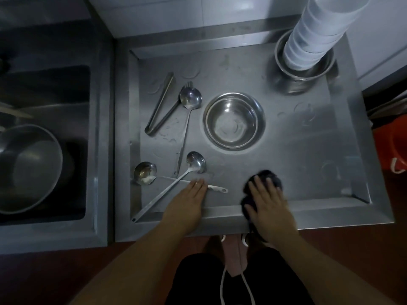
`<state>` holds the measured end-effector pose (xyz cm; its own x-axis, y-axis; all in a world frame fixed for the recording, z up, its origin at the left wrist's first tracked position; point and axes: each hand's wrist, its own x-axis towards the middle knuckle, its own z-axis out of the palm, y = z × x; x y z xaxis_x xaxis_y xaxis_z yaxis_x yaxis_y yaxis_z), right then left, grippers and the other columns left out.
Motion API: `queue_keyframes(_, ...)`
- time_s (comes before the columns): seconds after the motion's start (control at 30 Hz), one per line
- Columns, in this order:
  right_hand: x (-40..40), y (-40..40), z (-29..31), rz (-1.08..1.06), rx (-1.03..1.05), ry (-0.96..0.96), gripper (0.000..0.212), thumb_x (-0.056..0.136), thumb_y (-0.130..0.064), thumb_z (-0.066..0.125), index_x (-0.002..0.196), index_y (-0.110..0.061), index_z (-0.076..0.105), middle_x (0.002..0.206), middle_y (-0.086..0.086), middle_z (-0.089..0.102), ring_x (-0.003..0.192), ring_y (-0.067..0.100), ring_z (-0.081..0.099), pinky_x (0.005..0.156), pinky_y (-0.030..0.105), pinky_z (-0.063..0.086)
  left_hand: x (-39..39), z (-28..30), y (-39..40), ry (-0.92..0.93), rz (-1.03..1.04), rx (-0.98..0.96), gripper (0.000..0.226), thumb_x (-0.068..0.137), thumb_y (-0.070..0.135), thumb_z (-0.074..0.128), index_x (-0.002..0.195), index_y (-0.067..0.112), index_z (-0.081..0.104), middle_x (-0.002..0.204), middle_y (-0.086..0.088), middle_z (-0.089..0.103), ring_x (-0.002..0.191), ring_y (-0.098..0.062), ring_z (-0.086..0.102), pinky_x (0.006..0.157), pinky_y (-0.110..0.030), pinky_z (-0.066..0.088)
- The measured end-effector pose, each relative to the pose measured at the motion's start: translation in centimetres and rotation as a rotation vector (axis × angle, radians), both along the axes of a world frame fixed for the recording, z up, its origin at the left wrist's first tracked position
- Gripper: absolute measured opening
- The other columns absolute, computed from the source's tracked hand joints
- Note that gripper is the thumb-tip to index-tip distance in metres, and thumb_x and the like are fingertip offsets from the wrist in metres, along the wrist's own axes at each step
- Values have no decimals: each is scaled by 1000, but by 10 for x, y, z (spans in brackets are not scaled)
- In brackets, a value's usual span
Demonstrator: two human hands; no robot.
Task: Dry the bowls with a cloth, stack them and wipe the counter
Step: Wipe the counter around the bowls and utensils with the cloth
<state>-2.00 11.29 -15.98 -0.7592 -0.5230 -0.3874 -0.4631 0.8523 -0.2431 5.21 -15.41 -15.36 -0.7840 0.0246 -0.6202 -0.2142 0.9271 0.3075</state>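
My right hand (pixel 267 201) lies flat, fingers spread, pressing a dark cloth (pixel 272 176) onto the steel counter (pixel 308 150) at the lower centre of the frame; the cloth bunches out beyond my fingertips and trails over the counter's near rim. My left hand (pixel 190 199) rests palm down and open just left of it, gripping nothing, fingertips touching the handle of a ladle (pixel 145 172) that lies crosswise. A second ladle (pixel 195 162) crosses over that handle, its bowl above my left hand. At centre frame stand nested steel bowls (pixel 234 121), upright. In the upper right, a tall stack of pale plastic bowls (pixel 317 34) sits inside more steel bowls (pixel 305 62). Left of centre lie tongs (pixel 159 104) and a long serving spoon (pixel 190 99), with water droplets and ring marks on the surface around them. At far left, a sink (pixel 44 139) holds a large steel basin (pixel 28 168).
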Motion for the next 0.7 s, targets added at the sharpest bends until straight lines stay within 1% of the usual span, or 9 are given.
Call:
queue_keyframes(0.07, -18, 25, -5, -147, 69, 32, 66, 104, -47, 32, 161, -15, 41, 172, 9, 30, 159, 41, 25, 127, 59, 22, 6, -1, -7, 9, 5, -4, 71, 106, 10, 32, 169, 19, 1, 177, 2, -7, 163, -14, -7, 133, -35, 6)
queue_keyframes(0.13, -40, 41, -12, -328, 117, 18, 62, 110, -42, 29, 167, -19, 28, 176, 5, 17, 162, 39, 12, 130, 58, 13, 15, -1, -16, 10, 9, -3, 71, 106, 10, 33, 169, 20, 1, 177, 3, -6, 163, -14, -8, 133, -36, 6)
queue_keyframes(0.2, -58, 35, -18, -471, 93, -30, 64, 112, -42, 32, 169, -20, 19, 178, 1, 7, 163, 36, 0, 131, 57, 7, 26, 0, -25, 32, -5, -13, 70, 107, 13, 37, 169, 20, 4, 177, 3, -4, 163, -14, -6, 133, -34, 5)
queue_keyframes(0.27, -66, 11, -25, -544, 37, -34, 67, 111, -42, 37, 169, -17, 18, 178, 0, 5, 163, 36, -5, 131, 55, 1, 34, 1, -33, 47, -27, -12, 68, 108, 17, 40, 169, 20, 9, 177, 2, 0, 163, -15, -2, 132, -32, 3)
queue_keyframes(0.33, -66, -20, -30, -552, -27, -7, 66, 110, -39, 42, 168, -15, 22, 178, 2, 9, 163, 37, -4, 131, 54, 0, 41, 3, -37, 44, -36, -9, 69, 108, 21, 42, 169, 21, 10, 177, 2, 2, 163, -15, -1, 133, -33, 4)
queue_keyframes(0.43, -61, -70, -35, -426, -140, 31, 57, 109, -30, 45, 164, -16, 36, 175, 2, 25, 163, 37, 8, 129, 57, 10, 46, 4, -36, 57, -41, -27, 70, 108, 28, 44, 169, 23, 8, 177, 4, 0, 163, -14, -2, 133, -34, 4)
queue_keyframes(0.53, -49, -107, -41, -102, -317, 14, 51, 106, -21, 46, 157, -13, 50, 167, 4, 42, 160, 34, 22, 127, 59, 22, 45, 5, -32, 95, 0, -41, 69, 108, 31, 46, 168, 21, 15, 177, 4, 4, 163, -15, 1, 132, -33, 6)
queue_keyframes(0.6, -39, -107, -42, 77, -387, 9, 54, 102, -14, 49, 156, -12, 51, 164, 3, 46, 159, 31, 28, 127, 53, 24, 42, 7, -28, 99, 20, -33, 67, 107, 30, 49, 167, 18, 21, 176, 2, 10, 163, -17, 6, 132, -34, 9)
queue_keyframes(0.7, -34, -67, -38, 301, -365, 46, 65, 90, 3, 63, 153, -10, 54, 161, 5, 50, 154, 33, 38, 123, 51, 32, 37, 10, -21, 141, 52, -33, 62, 105, 27, 56, 162, 11, 36, 172, -6, 27, 161, -23, 21, 132, -36, 13)
